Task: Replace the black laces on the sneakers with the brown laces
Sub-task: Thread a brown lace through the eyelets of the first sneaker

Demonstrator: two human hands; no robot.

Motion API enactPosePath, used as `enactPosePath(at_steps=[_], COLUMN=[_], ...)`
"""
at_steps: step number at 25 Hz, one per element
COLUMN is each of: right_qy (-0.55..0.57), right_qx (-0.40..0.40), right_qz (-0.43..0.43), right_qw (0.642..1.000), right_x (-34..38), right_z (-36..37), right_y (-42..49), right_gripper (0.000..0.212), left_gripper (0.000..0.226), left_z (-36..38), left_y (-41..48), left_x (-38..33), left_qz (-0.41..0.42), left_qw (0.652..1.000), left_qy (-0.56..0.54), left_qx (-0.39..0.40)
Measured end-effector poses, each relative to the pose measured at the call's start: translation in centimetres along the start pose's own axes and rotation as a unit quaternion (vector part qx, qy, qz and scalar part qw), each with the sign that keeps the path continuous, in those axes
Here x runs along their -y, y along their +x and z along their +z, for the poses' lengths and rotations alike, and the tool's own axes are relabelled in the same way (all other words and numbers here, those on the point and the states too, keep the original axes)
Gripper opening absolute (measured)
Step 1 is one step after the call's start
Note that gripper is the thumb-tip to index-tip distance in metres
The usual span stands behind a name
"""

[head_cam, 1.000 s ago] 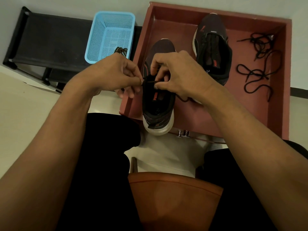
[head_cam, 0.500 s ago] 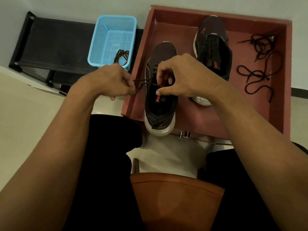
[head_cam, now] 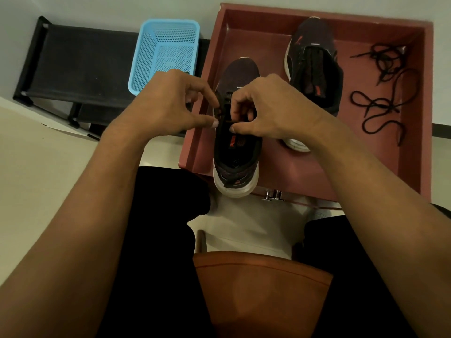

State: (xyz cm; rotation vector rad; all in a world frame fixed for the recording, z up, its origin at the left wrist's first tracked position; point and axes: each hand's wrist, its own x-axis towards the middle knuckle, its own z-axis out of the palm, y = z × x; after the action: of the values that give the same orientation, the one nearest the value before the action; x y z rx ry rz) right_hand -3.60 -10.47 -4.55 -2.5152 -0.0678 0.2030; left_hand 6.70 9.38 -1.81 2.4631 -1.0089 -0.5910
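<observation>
While the left hand point(head_cam: 170, 106) and right hand point(head_cam: 266, 111) both pinch the brown lace point(head_cam: 225, 121) with curled fingers, these hands hide most of the eyelet rows of the near sneaker point(head_cam: 238, 152). This sneaker stands at the 7 o'clock corner of the red tray point(head_cam: 412, 132), heel overhanging the near rim, with the second sneaker point(head_cam: 314, 67) at 1 o'clock from it and the loose black laces point(head_cam: 380, 101) at 3 o'clock. At 10 o'clock, beside a black rack point(head_cam: 80, 67), stands a blue basket point(head_cam: 166, 52), its near corner covered by the left hand.

Plain indoor room, maybe home: black low rack point(head_cam: 80, 67), pale floor point(head_cam: 48, 167), white wall point(head_cam: 97, 8).
</observation>
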Motion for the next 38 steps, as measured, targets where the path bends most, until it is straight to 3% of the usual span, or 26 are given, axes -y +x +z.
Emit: enactPosePath(at_steps=[3,7,9,13,15,18,20,29,34,38], right_qy=[0.001,0.005,0.007,0.002,0.001,-0.002,-0.005,0.003,0.020,-0.005], right_qx=[0.002,0.001,0.000,0.002,0.004,0.006,0.008,0.026,-0.005,-0.018], right_qz=[0.000,0.003,0.005,0.005,0.008,0.007,0.011,0.012,0.015,0.096], right_qw=[1.000,1.000,1.000,1.000,1.000,1.000,1.000,1.000,1.000,0.995], right_x=[0.0,0.0,0.0,-0.1,0.0,0.2,0.1,0.0,0.0,-0.4], right_z=[0.0,-0.1,0.0,0.1,0.1,-0.1,-0.2,-0.2,-1.3,-2.7], right_y=[0.0,0.0,0.0,0.0,0.0,-0.1,-0.2,-0.1,-0.9,-1.8], right_gripper=[0.015,0.015,0.015,0.016,0.015,0.014,0.015,0.027,0.038,0.049], left_gripper=[0.030,0.012,0.008,0.022,0.015,0.022,0.010,0.005,0.015,0.010], left_z=[0.1,0.1,-0.3,-0.8,-0.5,-0.1,0.1,-0.3,0.1,0.0], left_y=[0.2,0.2,0.1,-0.1,0.0,0.0,0.1,0.6,0.4,0.3], left_x=[-0.1,-0.1,0.5,1.9,1.6,0.2,-0.3,1.3,0.7,-0.1], left_qz=[0.015,0.017,-0.026,-0.130,-0.102,-0.004,0.027,-0.076,-0.046,0.020], left_qw=[1.000,0.999,0.997,0.979,0.982,0.995,0.997,0.985,0.992,0.997], left_qy=[0.016,0.022,0.044,0.141,0.129,0.052,0.020,0.100,0.055,-0.003], left_qx=[-0.015,0.021,0.051,0.074,0.088,0.090,0.072,0.120,0.105,0.077])
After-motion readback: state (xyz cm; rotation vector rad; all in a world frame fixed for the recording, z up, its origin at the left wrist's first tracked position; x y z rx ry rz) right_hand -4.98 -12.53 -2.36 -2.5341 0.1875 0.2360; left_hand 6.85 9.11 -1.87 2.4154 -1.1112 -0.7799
